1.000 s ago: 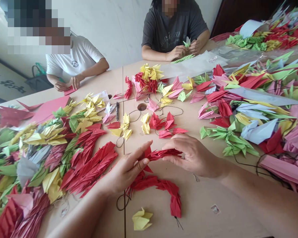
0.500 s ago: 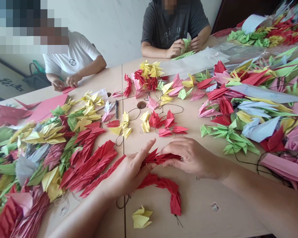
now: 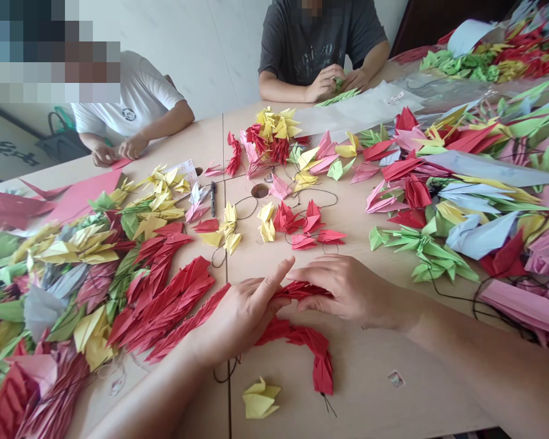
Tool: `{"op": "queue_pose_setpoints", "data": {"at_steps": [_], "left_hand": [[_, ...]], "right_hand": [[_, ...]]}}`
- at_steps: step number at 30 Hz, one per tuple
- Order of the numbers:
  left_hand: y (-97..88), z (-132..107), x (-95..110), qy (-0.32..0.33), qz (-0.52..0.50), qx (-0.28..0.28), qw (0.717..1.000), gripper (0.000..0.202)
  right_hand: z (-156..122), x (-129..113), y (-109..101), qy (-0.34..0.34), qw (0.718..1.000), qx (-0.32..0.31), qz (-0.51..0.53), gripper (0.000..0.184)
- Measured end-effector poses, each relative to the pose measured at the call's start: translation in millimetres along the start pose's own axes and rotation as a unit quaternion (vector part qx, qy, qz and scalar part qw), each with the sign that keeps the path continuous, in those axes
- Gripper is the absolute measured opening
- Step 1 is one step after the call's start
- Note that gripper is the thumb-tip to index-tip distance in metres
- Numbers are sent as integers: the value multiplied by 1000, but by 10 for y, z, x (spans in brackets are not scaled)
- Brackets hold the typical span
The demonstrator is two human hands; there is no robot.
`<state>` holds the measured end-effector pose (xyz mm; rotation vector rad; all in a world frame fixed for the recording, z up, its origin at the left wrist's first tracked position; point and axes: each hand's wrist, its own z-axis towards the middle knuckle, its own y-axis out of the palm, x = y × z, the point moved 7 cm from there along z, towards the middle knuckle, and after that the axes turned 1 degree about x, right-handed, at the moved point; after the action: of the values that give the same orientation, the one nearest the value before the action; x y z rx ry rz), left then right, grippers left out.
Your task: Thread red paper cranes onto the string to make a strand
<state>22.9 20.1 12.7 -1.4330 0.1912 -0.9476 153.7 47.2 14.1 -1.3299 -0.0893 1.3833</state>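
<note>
The right hand hides much of the folded red paper crane stack. It lies pinched between both hands' closed fingers, the left hand apparently gripping its near end

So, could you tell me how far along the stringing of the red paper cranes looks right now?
Done: a curved strand of red cranes lies strung on the table. In hand: the left hand and right hand pinch a red crane stack. Left: a loose red crane pile beside the left hand.
</note>
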Motion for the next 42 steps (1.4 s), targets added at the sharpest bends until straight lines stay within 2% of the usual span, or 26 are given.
{"op": "queue_pose_setpoints", "data": {"at_steps": [3,5,6,8,10,12,17,21,28,32,36,39,42], "left_hand": [[29,-3,-34,-43,-66,-27,997,64],[55,-16,-104,-106,-172,-45,978,66],[68,-25,-144,-139,-241,-48,959,67],[98,-42,-213,-195,-379,-47,904,68],[119,-48,-262,-226,-467,-42,854,68],[130,-54,-297,-245,-493,-40,834,72],[166,-105,-323,-287,-416,-66,860,79],[168,-123,-323,-296,-379,-74,873,74],[102,-94,-392,-258,-411,-2,874,57],[46,-107,-439,-258,-390,34,883,49],[28,-126,-475,-268,-390,32,881,30],[15,-129,-496,-278,-389,32,878,26],[-30,-91,-469,-253,-381,41,888,17]], "right_hand": [[-5,15,16,16,1000,-16,9,17],[-5,28,-20,25,1000,2,16,13],[-3,35,-43,30,999,13,23,12],[4,49,-88,42,998,33,40,12],[13,65,-119,58,996,44,51,11],[21,74,-138,69,995,50,52,10],[13,82,-145,78,994,58,53,8],[11,79,-162,79,993,62,61,10],[11,140,-194,120,987,79,69,11],[5,172,-187,146,983,69,86,12],[-8,213,-166,187,974,52,115,13],[-20,226,-165,201,971,49,124,13],[-32,238,-171,206,969,53,124,12]]}}
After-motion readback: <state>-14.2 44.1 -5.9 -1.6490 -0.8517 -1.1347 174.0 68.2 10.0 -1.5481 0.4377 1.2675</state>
